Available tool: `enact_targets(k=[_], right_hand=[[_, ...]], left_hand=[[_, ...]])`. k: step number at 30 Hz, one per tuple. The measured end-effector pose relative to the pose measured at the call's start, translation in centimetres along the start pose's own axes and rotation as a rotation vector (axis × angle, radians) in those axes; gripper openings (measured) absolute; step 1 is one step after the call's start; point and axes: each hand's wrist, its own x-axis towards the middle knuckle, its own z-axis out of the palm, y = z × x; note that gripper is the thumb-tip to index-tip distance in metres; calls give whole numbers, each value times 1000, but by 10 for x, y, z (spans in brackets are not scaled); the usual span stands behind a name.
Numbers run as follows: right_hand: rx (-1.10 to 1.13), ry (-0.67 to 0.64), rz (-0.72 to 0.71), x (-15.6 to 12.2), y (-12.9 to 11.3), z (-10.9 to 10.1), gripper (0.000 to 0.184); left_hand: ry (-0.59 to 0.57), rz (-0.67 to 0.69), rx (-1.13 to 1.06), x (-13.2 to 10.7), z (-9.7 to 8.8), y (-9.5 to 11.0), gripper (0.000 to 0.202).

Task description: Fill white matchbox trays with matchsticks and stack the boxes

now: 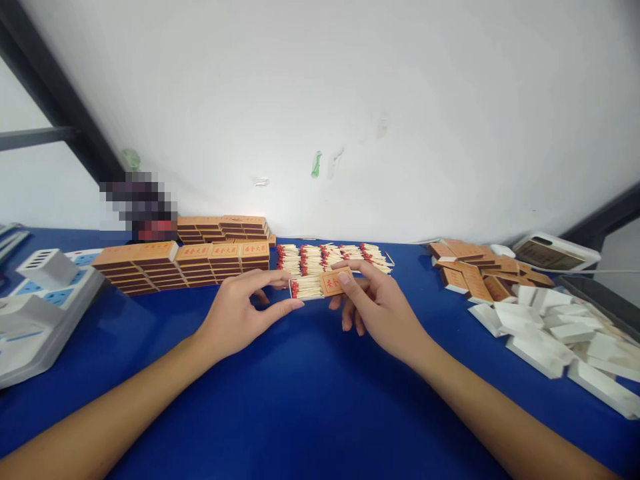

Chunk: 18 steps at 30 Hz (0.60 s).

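Observation:
My left hand pinches the white inner tray of matches between thumb and forefinger; the tray is full of red-tipped matches. My right hand grips the orange matchbox sleeve, which sits partly over the right end of that tray. Both hands hover just above the blue table. Right behind them lies a row of loose red-tipped matches in bundles.
Stacks of closed orange matchboxes line the back left. Empty orange sleeves and white inner trays are heaped at the right. A white power strip lies at the left edge. A white wall stands behind.

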Motion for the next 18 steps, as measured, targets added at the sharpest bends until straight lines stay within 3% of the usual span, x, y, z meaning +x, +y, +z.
enact_targets(k=[8,12,18], right_hand=[[142,-51,84,1,5,8,45],[72,-72,7,-5,6,12,45],[65,-263,-27,-20,5,19,49]], left_hand=[[11,-99,-73,0,1,3,38],[12,-30,-73,-2,2,4,39],[-80,49,-154,-5,4,9,49]])
